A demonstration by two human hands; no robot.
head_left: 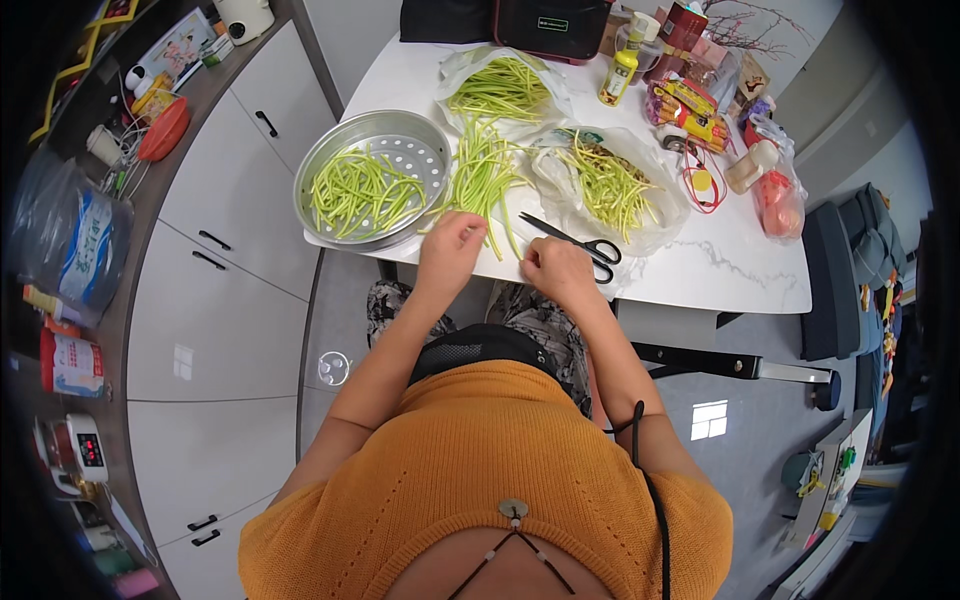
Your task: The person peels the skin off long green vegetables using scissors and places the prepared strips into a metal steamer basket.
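Two hands (pixel 450 248), four stem piles (pixel 484 175)

Along one wall, a shallow orange-red plastic bowl (pixel 164 131) and a big clear, blue-labelled water jug (pixel 75 235) sit above glossy pale-grey cabinet doors (pixel 215 340); across from them, a slim yellow bottle (pixel 619 75) stands near red-and-yellow packets (pixel 690 112), with a dark blue-grey cushioned sofa (pixel 832 265) beyond.

Orange knit sweater (pixel 470 450) — ribbed neckline, black cord necklace (pixel 489 555), black-and-white patterned trousers (pixel 387 303)
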